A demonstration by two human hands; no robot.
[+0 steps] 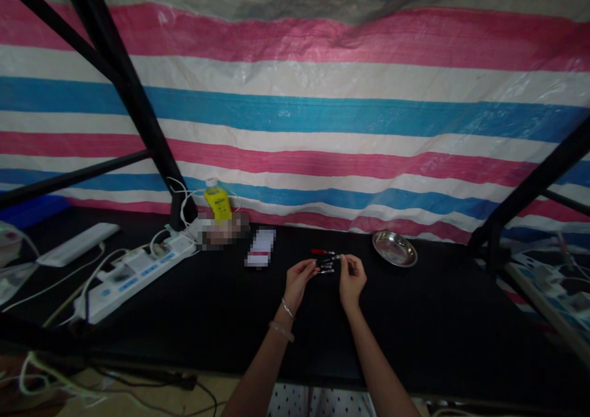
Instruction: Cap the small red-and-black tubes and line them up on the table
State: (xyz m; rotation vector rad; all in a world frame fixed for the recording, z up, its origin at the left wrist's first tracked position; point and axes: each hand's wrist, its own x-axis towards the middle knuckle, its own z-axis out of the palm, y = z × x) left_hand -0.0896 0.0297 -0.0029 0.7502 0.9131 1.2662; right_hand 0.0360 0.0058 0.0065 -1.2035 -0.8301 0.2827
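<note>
Near the middle of the black table (207,319), my left hand (298,280) has its thumb and fingers pinched at the left end of some small dark and silvery items (327,268). On their right side, my right hand (351,280) pinches a small silvery end. Whether both hands grip one and the same piece is too small to tell. Just beyond the fingertips lies a red item with a silvery tip (321,252). A bracelet and a bangle circle my left wrist.
A round metal dish (395,249) stands to the right. To the left are a phone (260,249), a yellow bottle (217,201) and a white power strip (133,284) with cables. Black frame bars (138,107) rise before a striped sheet (322,116).
</note>
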